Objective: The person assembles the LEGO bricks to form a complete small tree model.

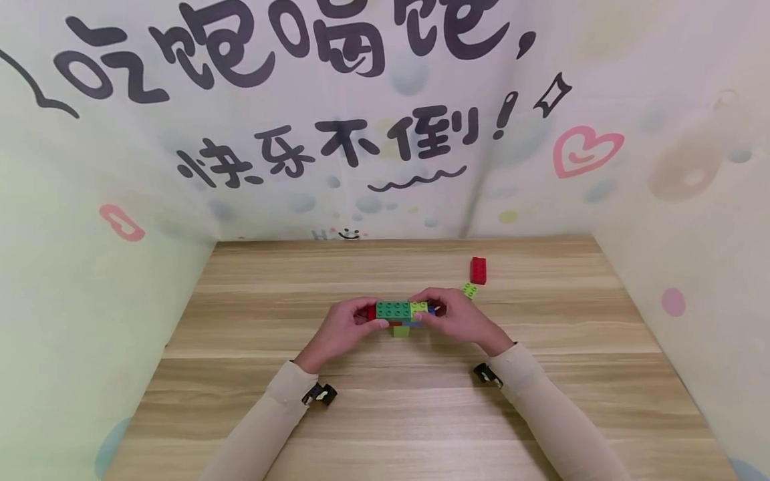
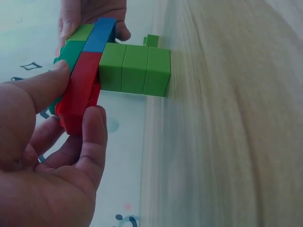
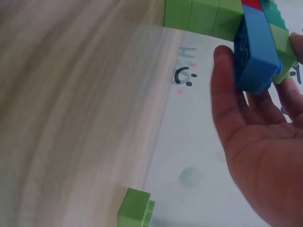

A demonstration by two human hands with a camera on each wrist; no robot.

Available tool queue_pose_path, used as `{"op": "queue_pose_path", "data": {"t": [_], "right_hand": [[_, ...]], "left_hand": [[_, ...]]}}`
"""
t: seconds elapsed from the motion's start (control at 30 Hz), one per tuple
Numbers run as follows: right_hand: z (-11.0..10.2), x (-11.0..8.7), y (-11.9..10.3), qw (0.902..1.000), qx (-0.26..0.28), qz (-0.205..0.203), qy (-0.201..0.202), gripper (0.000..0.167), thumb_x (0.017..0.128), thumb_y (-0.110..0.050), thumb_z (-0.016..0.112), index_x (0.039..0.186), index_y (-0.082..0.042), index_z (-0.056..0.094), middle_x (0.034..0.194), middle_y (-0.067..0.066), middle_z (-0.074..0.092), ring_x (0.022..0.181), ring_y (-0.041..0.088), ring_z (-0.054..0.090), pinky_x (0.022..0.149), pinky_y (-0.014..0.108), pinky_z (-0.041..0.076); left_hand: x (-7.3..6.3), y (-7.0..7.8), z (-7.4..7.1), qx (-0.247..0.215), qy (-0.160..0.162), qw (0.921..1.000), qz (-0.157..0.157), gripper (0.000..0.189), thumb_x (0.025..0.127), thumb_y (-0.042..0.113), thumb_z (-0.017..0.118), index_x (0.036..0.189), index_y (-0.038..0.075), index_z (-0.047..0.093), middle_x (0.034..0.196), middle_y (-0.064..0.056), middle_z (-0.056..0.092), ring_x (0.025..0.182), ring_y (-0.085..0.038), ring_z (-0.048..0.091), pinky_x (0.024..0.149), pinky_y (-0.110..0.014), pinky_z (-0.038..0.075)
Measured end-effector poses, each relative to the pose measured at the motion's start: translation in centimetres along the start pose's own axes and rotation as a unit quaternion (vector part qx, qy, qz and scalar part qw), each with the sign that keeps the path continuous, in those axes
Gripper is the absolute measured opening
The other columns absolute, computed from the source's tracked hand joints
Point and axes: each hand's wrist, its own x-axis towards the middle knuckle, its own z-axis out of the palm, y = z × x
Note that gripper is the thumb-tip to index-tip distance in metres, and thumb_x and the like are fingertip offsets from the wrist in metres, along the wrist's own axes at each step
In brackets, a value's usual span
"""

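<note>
Both hands hold one structure of toy building bricks over the table. Its stem is a column of three light green bricks [image 2: 135,70], reaching the tabletop. Across the column lie a red brick [image 2: 81,85] and a blue brick [image 3: 259,49], end to end. On top sit a long dark green brick [image 1: 393,309] and a short light green brick [image 1: 419,306]. My left hand [image 1: 341,329] grips the red end, thumb against the dark green brick, fingers beneath the red one. At the other end my right hand [image 1: 462,318] grips the short light green brick, fingers around the blue brick's end.
A loose red brick [image 1: 478,270] lies on the wooden table [image 1: 289,267] behind my right hand. Near it is a small light green brick [image 1: 470,290], studs up. Printed white walls [image 1: 361,200] enclose the table at the back and sides.
</note>
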Motion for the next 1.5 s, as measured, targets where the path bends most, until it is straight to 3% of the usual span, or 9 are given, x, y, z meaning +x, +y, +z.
{"op": "queue_pose_path", "data": {"t": [0.23,0.43,0.8,1.03,1.5], "right_hand": [[0.0,0.0,-0.4,0.9998,-0.017,-0.008,0.002,0.029,0.1,-0.024,0.076,0.127,-0.015,0.074,0.12,0.004,0.074,0.098,0.018,0.069,0.084,0.029,0.062],[-0.1,0.1,-0.5,0.9993,-0.036,-0.008,0.001,0.03,0.101,-0.025,0.073,0.129,-0.015,0.073,0.127,0.002,0.074,0.109,0.02,0.069,0.092,0.038,0.062],[-1.2,0.2,-0.7,0.999,-0.042,-0.002,0.013,0.033,0.104,-0.027,0.068,0.13,-0.007,0.072,0.128,0.005,0.075,0.112,0.022,0.069,0.091,0.039,0.062],[-2.5,0.8,-0.5,0.998,-0.041,-0.017,0.045,0.026,0.105,-0.024,0.068,0.125,-0.009,0.074,0.125,0.015,0.075,0.113,0.027,0.07,0.09,0.043,0.061],[-5.5,2.2,2.5,0.9885,-0.091,0.038,0.115,0.028,0.106,-0.024,0.067,0.128,-0.007,0.072,0.122,0.009,0.076,0.114,0.028,0.07,0.092,0.048,0.061]], "left_hand": [[0.0,-0.1,-0.1,-0.002,-0.003,1.0,-0.001,0.043,0.094,0.028,0.083,0.131,0.008,0.071,0.112,-0.008,0.076,0.088,-0.014,0.07,0.075,-0.022,0.059],[-0.2,-0.2,-0.2,-0.006,0.003,1.0,-0.003,0.048,0.094,0.028,0.083,0.137,0.013,0.067,0.115,-0.007,0.075,0.095,-0.016,0.072,0.081,-0.025,0.061],[-0.8,-0.5,-0.4,-0.019,0.008,0.9997,-0.014,0.043,0.094,0.026,0.083,0.133,0.014,0.068,0.121,-0.006,0.073,0.105,-0.019,0.072,0.088,-0.03,0.063],[-0.9,-0.5,-0.6,-0.011,0.017,0.9995,-0.023,0.043,0.094,0.03,0.083,0.133,0.018,0.069,0.127,-0.003,0.072,0.111,-0.025,0.071,0.091,-0.034,0.063],[-1.0,-0.4,-0.7,-0.001,0.024,0.9995,-0.018,0.043,0.093,0.027,0.084,0.133,0.018,0.07,0.13,-0.003,0.071,0.105,-0.021,0.07,0.091,-0.036,0.062]]}}
